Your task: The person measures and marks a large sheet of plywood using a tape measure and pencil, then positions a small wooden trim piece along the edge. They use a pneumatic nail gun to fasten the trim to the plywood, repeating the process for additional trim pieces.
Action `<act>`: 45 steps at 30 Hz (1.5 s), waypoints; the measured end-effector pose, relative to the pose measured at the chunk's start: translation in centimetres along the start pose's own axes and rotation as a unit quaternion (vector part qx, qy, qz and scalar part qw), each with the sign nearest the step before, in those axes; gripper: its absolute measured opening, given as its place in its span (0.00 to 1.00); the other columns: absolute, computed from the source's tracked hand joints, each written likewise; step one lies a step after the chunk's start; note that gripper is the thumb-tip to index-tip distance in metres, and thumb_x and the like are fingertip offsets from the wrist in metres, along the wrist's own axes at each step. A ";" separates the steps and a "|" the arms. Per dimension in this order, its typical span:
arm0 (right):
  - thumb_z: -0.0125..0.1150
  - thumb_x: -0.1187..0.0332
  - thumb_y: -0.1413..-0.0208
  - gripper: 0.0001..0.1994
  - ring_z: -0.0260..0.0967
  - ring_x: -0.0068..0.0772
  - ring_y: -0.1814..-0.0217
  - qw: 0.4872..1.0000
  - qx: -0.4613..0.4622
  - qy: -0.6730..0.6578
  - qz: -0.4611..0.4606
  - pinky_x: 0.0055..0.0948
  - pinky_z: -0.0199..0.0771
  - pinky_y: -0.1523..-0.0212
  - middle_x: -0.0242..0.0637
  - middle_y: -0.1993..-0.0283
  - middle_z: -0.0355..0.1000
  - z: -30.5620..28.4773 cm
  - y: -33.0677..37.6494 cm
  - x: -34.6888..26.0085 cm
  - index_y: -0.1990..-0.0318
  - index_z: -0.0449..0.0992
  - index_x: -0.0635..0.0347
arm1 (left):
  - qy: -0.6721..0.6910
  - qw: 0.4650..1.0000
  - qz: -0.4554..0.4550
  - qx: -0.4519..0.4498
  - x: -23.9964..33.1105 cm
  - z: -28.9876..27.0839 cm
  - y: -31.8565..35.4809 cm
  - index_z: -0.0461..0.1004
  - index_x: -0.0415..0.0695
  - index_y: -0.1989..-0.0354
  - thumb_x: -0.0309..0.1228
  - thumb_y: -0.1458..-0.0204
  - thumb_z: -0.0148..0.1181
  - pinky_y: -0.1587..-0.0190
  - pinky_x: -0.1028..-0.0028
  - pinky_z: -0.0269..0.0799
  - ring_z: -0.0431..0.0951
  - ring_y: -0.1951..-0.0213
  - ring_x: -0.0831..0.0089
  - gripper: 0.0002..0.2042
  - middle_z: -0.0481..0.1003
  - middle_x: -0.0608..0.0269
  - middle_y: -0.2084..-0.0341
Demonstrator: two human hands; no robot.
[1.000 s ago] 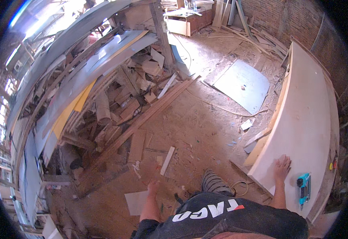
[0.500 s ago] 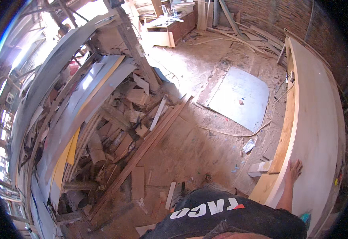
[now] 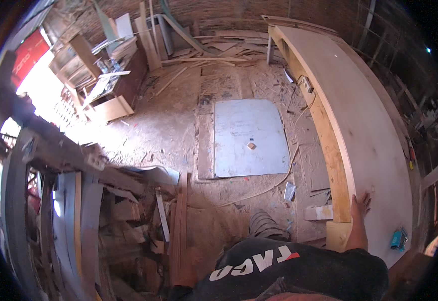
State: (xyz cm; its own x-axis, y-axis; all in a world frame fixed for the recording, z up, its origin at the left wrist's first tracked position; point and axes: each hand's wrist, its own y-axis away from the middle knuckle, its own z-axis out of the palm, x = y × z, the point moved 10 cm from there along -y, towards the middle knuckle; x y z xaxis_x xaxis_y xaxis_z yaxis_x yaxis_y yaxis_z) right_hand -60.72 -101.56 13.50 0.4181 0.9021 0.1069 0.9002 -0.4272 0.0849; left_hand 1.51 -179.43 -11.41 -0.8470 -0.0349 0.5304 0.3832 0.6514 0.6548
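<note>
- Right hand is resting flat, fingers spread, on the pale plywood sheet lying across the surface at the right.
- Teal tool is sitting just beside it.
- Left hand is staying out of view.

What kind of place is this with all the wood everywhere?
It looks like a carpentry workshop. A big plywood sheet lies on a workbench under the person's right hand, scrap planks are piled on the left, and sawdust covers the floor.
</note>
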 end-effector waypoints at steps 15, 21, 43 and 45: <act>0.66 0.43 0.42 0.44 0.49 0.47 0.24 0.978 -0.174 0.084 0.080 0.51 0.52 0.30 0.51 0.26 0.53 3.5 -2.2 -12.9 0.27 0.54 0.59 | -0.037 0.967 0.225 -0.115 33.7 -3.5 -25.7 0.84 0.37 0.52 0.34 0.40 0.69 0.59 0.70 0.77 0.81 0.62 0.74 0.14 0.84 0.61 0.65; 0.69 0.48 0.44 0.37 0.60 0.43 0.34 0.961 -0.252 -0.081 -0.083 0.48 0.62 0.40 0.51 0.35 0.63 7.7 -4.1 -37.5 0.35 0.63 0.61 | 0.206 0.973 -0.101 -0.030 37.7 -3.9 -30.4 0.84 0.36 0.50 0.38 0.42 0.73 0.57 0.69 0.80 0.84 0.60 0.70 0.19 0.85 0.59 0.65; 0.72 0.60 0.45 0.11 0.80 0.40 0.65 0.851 -0.420 -0.139 -0.283 0.44 0.78 0.68 0.42 0.64 0.82 4.3 -9.6 -102.0 0.64 0.83 0.59 | -0.040 0.996 -0.078 -0.003 65.1 -24.4 -65.2 0.80 0.43 0.41 0.52 0.43 0.67 0.41 0.60 0.76 0.82 0.44 0.50 0.28 0.82 0.44 0.48; 0.70 0.60 0.44 0.11 0.80 0.41 0.65 0.843 -0.433 -0.130 -0.291 0.46 0.78 0.67 0.43 0.64 0.81 6.0 -10.8 -106.1 0.64 0.83 0.59 | -0.028 0.996 -0.076 0.026 69.0 -26.6 -69.9 0.80 0.42 0.42 0.51 0.43 0.67 0.42 0.60 0.77 0.82 0.45 0.49 0.28 0.82 0.42 0.49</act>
State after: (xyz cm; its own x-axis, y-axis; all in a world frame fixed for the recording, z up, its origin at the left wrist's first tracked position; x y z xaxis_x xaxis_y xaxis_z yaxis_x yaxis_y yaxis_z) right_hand -114.03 -192.32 -4.69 0.0496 0.9090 -0.4139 0.5830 0.3101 0.7509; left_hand -73.90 -247.52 -6.26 -0.9140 -0.0944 0.3945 0.2304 0.6796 0.6965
